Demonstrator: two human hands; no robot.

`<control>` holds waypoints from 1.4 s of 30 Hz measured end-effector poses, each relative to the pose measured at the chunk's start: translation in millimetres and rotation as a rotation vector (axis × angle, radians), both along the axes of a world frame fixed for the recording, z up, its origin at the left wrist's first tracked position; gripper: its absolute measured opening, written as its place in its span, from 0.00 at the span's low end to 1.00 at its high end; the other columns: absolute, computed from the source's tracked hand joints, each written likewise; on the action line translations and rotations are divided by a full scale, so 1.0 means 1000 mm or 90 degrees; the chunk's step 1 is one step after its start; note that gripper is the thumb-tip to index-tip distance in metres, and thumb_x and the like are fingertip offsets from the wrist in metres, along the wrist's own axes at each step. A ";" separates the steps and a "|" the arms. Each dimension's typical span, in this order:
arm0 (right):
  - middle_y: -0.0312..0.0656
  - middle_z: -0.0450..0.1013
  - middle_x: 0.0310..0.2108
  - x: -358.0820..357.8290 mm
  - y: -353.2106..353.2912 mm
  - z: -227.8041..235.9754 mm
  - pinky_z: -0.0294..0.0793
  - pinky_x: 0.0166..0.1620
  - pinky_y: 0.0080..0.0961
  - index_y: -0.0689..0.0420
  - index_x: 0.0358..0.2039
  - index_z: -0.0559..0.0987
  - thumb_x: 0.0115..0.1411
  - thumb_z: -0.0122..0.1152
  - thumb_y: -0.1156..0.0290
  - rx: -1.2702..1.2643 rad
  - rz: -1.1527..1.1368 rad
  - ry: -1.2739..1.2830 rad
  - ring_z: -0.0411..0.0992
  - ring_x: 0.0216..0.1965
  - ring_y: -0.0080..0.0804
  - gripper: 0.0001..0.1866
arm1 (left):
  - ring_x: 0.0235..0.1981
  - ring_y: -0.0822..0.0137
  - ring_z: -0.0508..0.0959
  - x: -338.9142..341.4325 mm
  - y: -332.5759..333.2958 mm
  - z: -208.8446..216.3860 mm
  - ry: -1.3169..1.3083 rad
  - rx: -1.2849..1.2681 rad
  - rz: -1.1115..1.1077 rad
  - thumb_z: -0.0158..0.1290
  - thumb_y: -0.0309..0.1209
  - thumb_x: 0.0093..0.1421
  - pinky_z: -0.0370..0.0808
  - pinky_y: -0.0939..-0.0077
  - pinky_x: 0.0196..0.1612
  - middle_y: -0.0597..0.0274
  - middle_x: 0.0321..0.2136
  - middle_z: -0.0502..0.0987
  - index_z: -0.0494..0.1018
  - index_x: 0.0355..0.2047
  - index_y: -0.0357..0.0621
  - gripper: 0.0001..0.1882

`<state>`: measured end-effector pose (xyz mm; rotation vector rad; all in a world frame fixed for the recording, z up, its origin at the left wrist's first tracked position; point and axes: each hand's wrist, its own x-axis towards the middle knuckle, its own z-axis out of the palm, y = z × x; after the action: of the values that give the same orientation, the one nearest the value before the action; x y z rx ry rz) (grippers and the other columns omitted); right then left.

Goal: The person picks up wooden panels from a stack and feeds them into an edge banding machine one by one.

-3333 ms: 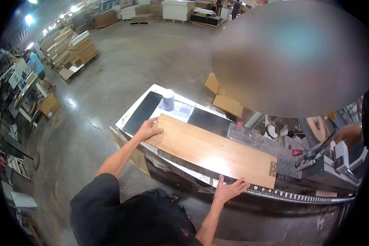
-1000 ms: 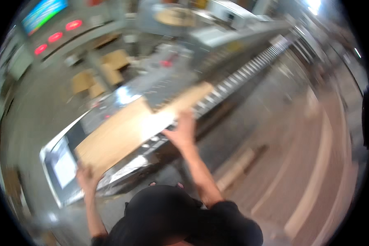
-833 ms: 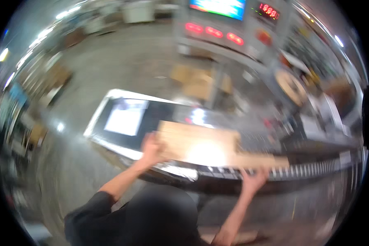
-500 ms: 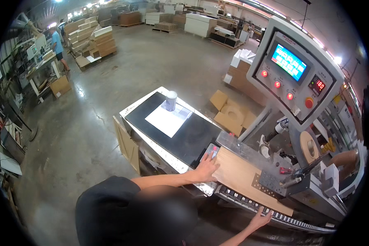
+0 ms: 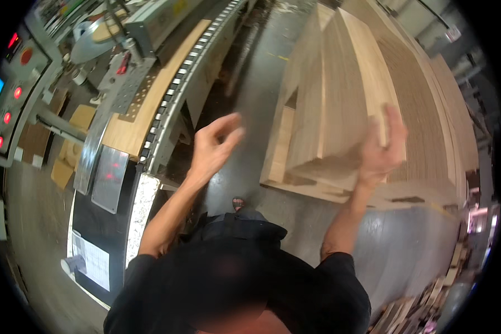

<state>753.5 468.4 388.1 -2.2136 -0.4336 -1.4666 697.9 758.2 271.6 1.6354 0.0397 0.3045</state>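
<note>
My left hand (image 5: 212,147) is raised over the floor gap between the machine and the stacked wood. Its thumb and fingers are bent but apart, with nothing between them. My right hand (image 5: 383,147), blurred by motion, is in front of the near end of the stack of wood-grain panels (image 5: 339,83), fingers apart; whether it touches a panel I cannot tell. At the left, a light wood-grain board (image 5: 125,135) lies along the machine's segmented conveyor track (image 5: 160,118), partly under a perforated metal plate (image 5: 134,100).
A control panel (image 5: 25,83) with lit red buttons stands at far left. On the black-topped table (image 5: 114,236) are a paper sheet (image 5: 94,261) and a cylindrical container (image 5: 69,265). Wood offcuts (image 5: 412,309) lie at lower right. The pallet (image 5: 273,178) under the panels borders the gap.
My view has swung right from the machine to the panel stack. Both hands have left the board at the machine; the board now lies further along the track.
</note>
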 end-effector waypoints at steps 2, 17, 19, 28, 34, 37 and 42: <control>0.51 0.74 0.48 0.000 -0.054 0.018 0.68 0.55 0.41 0.59 0.50 0.77 0.60 0.59 0.56 -0.097 -0.292 0.056 0.71 0.49 0.54 0.24 | 0.48 0.65 0.77 0.021 -0.041 0.019 -0.024 -0.025 -0.100 0.56 0.27 0.59 0.74 0.71 0.51 0.51 0.47 0.77 0.71 0.51 0.31 0.20; 0.45 0.76 0.34 -0.051 -0.018 -0.016 0.65 0.47 0.42 0.59 0.32 0.81 0.49 0.67 0.63 -0.117 -0.176 0.184 0.69 0.42 0.41 0.14 | 0.34 0.73 0.75 0.032 -0.206 0.082 0.064 -0.689 -0.091 0.61 0.30 0.57 0.72 0.80 0.34 0.58 0.35 0.75 0.72 0.40 0.32 0.15; 0.45 0.76 0.35 -0.060 0.010 -0.023 0.66 0.47 0.40 0.59 0.34 0.81 0.50 0.67 0.66 -0.022 -0.012 0.190 0.69 0.42 0.40 0.13 | 0.38 0.67 0.76 0.039 -0.177 0.064 0.082 -0.657 -0.042 0.58 0.26 0.56 0.74 0.72 0.41 0.55 0.38 0.75 0.70 0.43 0.30 0.16; 0.50 0.62 0.58 -0.009 0.064 -0.085 0.67 0.55 0.35 0.67 0.61 0.58 0.63 0.55 0.59 0.898 0.724 0.563 0.65 0.55 0.39 0.33 | 0.50 0.49 0.73 -0.123 0.018 0.015 0.121 -0.538 0.098 0.59 0.27 0.43 0.74 0.56 0.54 0.42 0.44 0.71 0.54 0.60 0.29 0.44; 0.47 0.66 0.55 -0.046 0.181 -0.119 0.65 0.58 0.31 0.67 0.58 0.63 0.64 0.48 0.79 0.865 0.768 0.663 0.65 0.54 0.33 0.22 | 0.48 0.54 0.76 -0.281 0.095 -0.028 0.029 -0.548 0.430 0.56 0.25 0.53 0.74 0.62 0.52 0.45 0.48 0.73 0.62 0.56 0.28 0.30; 0.43 0.68 0.50 -0.094 0.221 -0.152 0.69 0.51 0.27 0.67 0.56 0.65 0.62 0.50 0.80 0.835 0.791 0.831 0.68 0.49 0.29 0.21 | 0.42 0.61 0.79 -0.352 0.108 -0.046 0.061 -0.385 0.578 0.59 0.34 0.57 0.76 0.69 0.45 0.49 0.45 0.76 0.66 0.52 0.27 0.28; 0.30 0.65 0.30 -0.155 0.271 -0.179 0.61 0.30 0.17 0.60 0.39 0.70 0.58 0.61 0.71 0.694 0.722 1.164 0.61 0.28 0.17 0.12 | 0.39 0.63 0.80 -0.468 0.106 -0.068 0.098 -0.302 0.740 0.59 0.37 0.57 0.77 0.71 0.43 0.50 0.43 0.77 0.68 0.50 0.27 0.28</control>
<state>598.4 739.9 209.1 -1.0851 -0.0556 0.8919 230.2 864.3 203.7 1.0000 1.1165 0.9593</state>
